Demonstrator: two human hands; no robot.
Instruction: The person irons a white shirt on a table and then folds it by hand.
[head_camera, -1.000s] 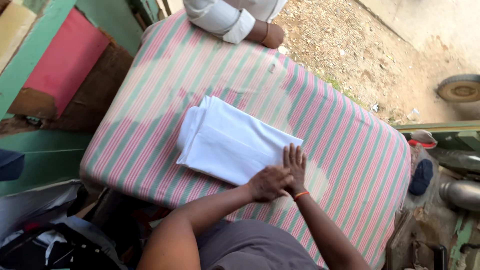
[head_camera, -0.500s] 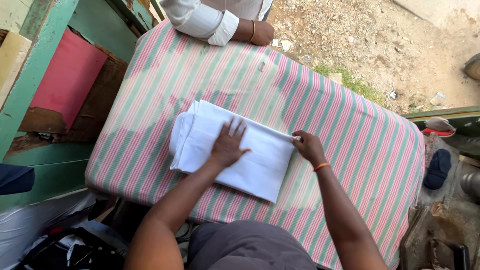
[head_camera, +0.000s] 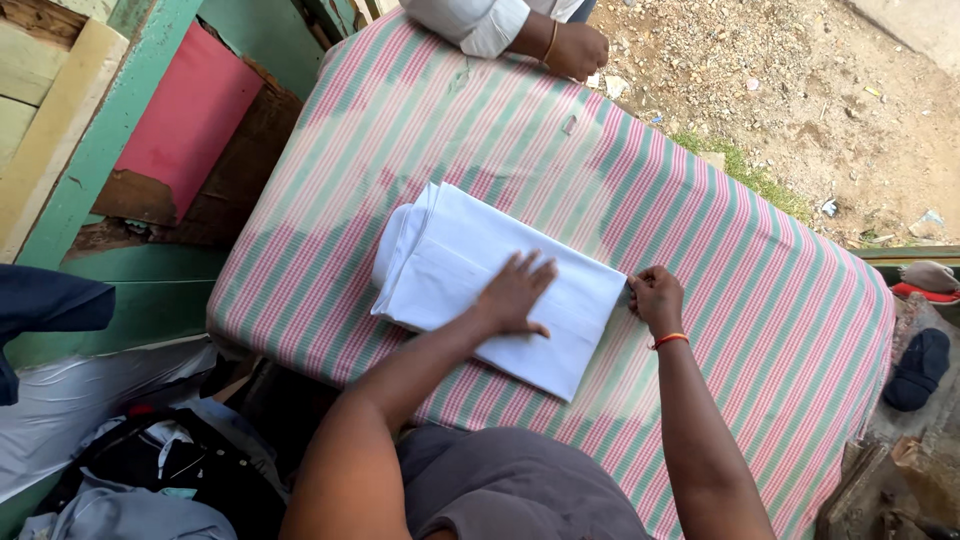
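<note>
Cloth (head_camera: 470, 270): white, folded into a flat rectangle, several layers showing at the left end where the edges curl and stack. Smooth on top, one faint crease line running along its length. It lies near the middle of the table (head_camera: 760, 290), which is padded and covered in pink, green and white stripes. Left hand (head_camera: 515, 295) flat on the cloth, palm down, fingers spread, pressing on its right half, not gripping. Right hand (head_camera: 655, 298) at the cloth's right edge, fingers curled in, pinching the corner; orange band on that wrist. Another person's hand (head_camera: 578, 48), white sleeve, rests on the table's far edge, well apart from the cloth.
</note>
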